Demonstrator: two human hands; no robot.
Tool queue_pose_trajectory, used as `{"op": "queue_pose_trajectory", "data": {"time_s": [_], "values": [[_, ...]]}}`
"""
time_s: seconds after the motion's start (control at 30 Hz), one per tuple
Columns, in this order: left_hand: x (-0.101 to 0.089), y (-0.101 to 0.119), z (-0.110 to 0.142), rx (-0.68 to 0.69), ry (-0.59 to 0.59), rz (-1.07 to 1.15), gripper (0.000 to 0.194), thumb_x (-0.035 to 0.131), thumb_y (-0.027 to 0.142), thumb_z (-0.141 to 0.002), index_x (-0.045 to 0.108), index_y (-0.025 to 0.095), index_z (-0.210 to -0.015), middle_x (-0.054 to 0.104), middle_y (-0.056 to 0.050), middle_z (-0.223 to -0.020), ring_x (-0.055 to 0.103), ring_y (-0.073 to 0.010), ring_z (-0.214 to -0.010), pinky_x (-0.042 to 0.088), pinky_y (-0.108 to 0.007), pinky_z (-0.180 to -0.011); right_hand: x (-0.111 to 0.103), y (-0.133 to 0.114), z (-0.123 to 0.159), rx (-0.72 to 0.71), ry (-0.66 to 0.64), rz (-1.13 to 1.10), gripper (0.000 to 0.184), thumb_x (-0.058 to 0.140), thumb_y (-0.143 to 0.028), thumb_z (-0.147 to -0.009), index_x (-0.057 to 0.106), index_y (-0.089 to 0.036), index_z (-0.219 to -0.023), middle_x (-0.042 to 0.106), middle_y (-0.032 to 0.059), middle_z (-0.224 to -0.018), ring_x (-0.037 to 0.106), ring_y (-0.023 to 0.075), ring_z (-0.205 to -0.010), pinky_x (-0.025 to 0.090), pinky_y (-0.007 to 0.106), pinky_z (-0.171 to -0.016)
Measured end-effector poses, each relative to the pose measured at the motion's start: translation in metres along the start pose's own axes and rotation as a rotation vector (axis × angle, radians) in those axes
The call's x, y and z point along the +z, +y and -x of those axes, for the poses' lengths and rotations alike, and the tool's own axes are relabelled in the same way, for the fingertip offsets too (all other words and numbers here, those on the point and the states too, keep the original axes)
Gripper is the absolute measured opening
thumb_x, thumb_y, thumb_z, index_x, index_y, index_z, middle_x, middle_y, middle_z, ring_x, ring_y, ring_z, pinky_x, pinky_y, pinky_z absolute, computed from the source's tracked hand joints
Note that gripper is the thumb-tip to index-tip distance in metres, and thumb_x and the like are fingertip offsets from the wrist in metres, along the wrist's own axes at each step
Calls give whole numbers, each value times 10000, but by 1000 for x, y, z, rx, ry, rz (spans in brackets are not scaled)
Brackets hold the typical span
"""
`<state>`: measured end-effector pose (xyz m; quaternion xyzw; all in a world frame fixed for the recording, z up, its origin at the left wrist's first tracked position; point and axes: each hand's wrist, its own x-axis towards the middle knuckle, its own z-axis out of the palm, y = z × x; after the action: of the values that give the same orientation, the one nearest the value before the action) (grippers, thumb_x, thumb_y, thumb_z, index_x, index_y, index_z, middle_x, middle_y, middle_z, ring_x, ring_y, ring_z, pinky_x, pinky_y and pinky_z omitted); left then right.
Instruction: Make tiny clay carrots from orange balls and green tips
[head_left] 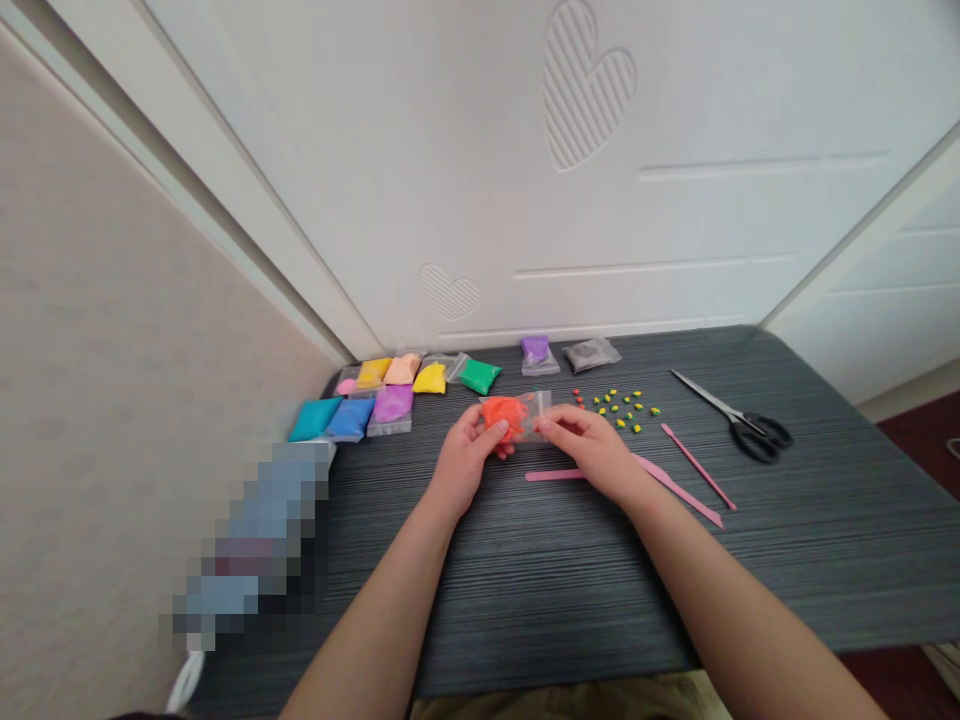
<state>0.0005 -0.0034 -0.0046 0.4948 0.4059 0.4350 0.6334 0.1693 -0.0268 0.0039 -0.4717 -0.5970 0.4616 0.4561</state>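
Note:
Between my hands, just above the table, is a clear zip bag of orange modelling clay (504,414). My left hand (466,450) grips the bag's filled end, thumb on top. The fingers of my right hand (589,440) pinch the clear zip end. Close to my right hand lie several tiny yellow-and-green pieces (628,408) and a few small red bits (577,398). A pink clay tool (553,475) lies partly hidden under my right hand. Another pink tool (679,490) shows on the other side of that wrist; I cannot tell whether the two are one piece.
Bags of clay line the back left, among them green (480,375), yellow (430,379), blue (350,418) and teal (315,419). Purple (535,350) and grey (592,354) bags lie near the white panel. Black-handled scissors (739,415) and a thin pink stick (699,467) lie right. A blurred-out object (259,540) stands left.

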Motion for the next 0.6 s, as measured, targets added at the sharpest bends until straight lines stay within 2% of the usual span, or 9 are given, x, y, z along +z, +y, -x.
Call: {"op": "queue_pose_trajectory", "data": {"time_s": [0.13, 0.23, 0.3, 0.33, 0.4, 0.43, 0.5, 0.6], "values": [[-1, -4, -2, 7, -3, -27, 303, 546, 301, -745, 492, 149, -1002, 613, -18, -736, 524, -92, -552, 407, -224, -530, 0, 0, 0, -59, 28, 49, 170, 516, -340, -774, 616, -202, -774, 578, 20, -908, 523, 136, -865, 398, 280, -775], [-1, -3, 0, 48, -6, -96, 461, 519, 311, -761, 367, 199, -1181, 624, -28, -802, 563, -119, -601, 437, -258, -570, -1, 0, -1, -80, 77, 100, 160, 528, -339, -764, 625, -212, -766, 538, 30, -979, 499, 148, -917, 397, 287, -768], [0, 0, 3, 189, 50, -293, 591, 519, 303, -761, 242, 243, -1279, 601, -69, -997, 579, -170, -823, 449, -319, -693, -1, 0, -1, -87, 101, 133, 164, 520, -335, -771, 623, -209, -753, 524, 31, -984, 491, 149, -924, 393, 288, -770], [1, 2, 5, 291, 91, -452, 626, 536, 306, -748, 231, 253, -1292, 548, -90, -1122, 530, -201, -974, 421, -362, -787, 0, 0, 0, -92, 107, 149, 167, 514, -330, -777, 620, -206, -745, 524, 30, -978, 492, 147, -920, 391, 287, -772], [4, 7, 8, 478, 150, -807, 630, 593, 345, -699, 328, 246, -1263, 401, -98, -1300, 341, -250, -1188, 283, -427, -947, 1, 0, 0, -102, 109, 174, 173, 495, -318, -793, 611, -200, -743, 532, 25, -956, 500, 137, -899, 391, 280, -772], [5, 8, 10, 533, 153, -957, 623, 617, 376, -672, 384, 238, -1233, 371, -92, -1326, 279, -263, -1223, 215, -440, -984, 2, 0, 1, -110, 103, 185, 173, 489, -312, -800, 609, -198, -750, 539, 23, -943, 505, 133, -887, 394, 274, -768], [6, 11, 12, 570, 131, -1135, 608, 634, 423, -641, 448, 227, -1186, 431, -82, -1285, 283, -270, -1216, 146, -451, -1005, 6, -2, 3, -128, 83, 209, 172, 481, -301, -808, 610, -196, -762, 548, 22, -927, 513, 126, -867, 402, 261, -750], [6, 10, 12, 564, 114, -1198, 532, 599, 415, -683, 467, 217, -1158, 551, -69, -1156, 367, -247, -1158, 128, -454, -1001, 11, -6, 5, -161, 47, 251, 180, 467, -288, -818, 622, -198, -796, 549, 32, -937, 517, 126, -866, 411, 253, -737]]}}
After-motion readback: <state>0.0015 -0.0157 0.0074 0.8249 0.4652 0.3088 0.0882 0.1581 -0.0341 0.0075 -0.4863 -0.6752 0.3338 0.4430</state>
